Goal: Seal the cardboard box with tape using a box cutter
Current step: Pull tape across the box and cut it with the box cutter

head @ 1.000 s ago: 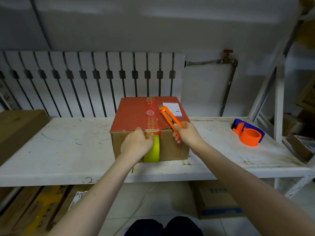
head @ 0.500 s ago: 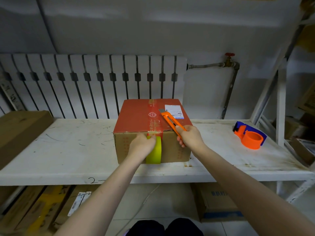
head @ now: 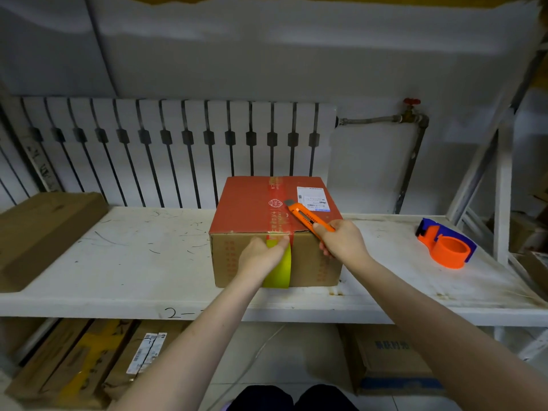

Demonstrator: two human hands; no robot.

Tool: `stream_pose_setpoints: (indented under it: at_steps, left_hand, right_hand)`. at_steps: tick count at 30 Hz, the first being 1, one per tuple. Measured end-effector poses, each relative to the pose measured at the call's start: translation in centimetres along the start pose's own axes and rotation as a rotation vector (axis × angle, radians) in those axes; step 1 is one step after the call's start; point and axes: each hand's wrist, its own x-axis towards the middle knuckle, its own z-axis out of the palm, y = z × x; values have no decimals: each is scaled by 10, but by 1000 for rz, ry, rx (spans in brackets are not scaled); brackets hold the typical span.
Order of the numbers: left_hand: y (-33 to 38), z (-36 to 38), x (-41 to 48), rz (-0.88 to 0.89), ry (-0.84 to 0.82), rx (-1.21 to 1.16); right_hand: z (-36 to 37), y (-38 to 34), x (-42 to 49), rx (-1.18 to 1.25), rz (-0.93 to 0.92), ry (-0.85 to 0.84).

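Cardboard box (head: 252, 209), red-topped, taped lengthwise

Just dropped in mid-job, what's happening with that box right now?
A person is taping a cardboard box on a white shelf. The left hand holds a yellow tape roll against the box's front, by the top edge. The right hand grips an orange box cutter, angled over the red top. An orange tape dispenser sits unused to the right.

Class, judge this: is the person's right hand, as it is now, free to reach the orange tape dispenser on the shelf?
Probably not at once: the right hand grips the box cutter. The shelf between it and the tape dispenser lies bare.
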Motion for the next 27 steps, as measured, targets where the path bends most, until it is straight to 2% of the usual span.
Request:
stream_pose_setpoints:
  at_steps: [4, 6, 9, 13, 18, 24, 27]
  left_hand:
    - [-3, 3, -6, 14, 14, -148]
    - [-6, 5, -10, 17, 11, -227]
    - [-10, 8, -15, 43, 20, -330]
    - [-18, 15, -21, 90, 25, -460]
    - [-31, 21, -23, 96, 171, -391]
    - [-62, 43, 0, -3, 124, -485]
    - [-51, 35, -7, -30, 82, -479]
  right_hand:
    - [5, -9, -3, -379, -161, 95]
    - [9, -16, -4, -494, -262, 165]
    - [14, -26, 1, -431, -361, 128]
    - [22, -27, 7, -267, -357, -144]
    - [27, -27, 12, -404, -374, -163]
    - [35, -26, 10, -441, -386, -146]
    - [34, -24, 12, -432, -389, -159]
